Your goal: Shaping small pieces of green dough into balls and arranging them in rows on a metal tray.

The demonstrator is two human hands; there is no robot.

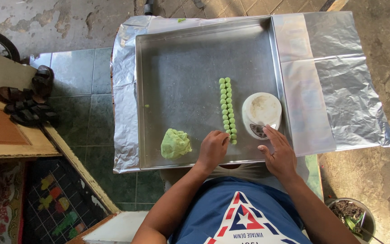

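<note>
Seen from above, the left hand (212,149) curls, fingertips pinched at the near end of a double row of small green dough balls (228,110) on a large steel tray (181,68). The right hand (277,152) lies flat, fingers together, touching a round white kitchen scale (261,114). A green dough lump (175,143) sits left.

I'm seeing most of the tray (181,68) lying bare; the ball rows (227,110) and scale (261,114) are crowding its right side, the dough lump (175,143) is blocking the near-left corner
</note>
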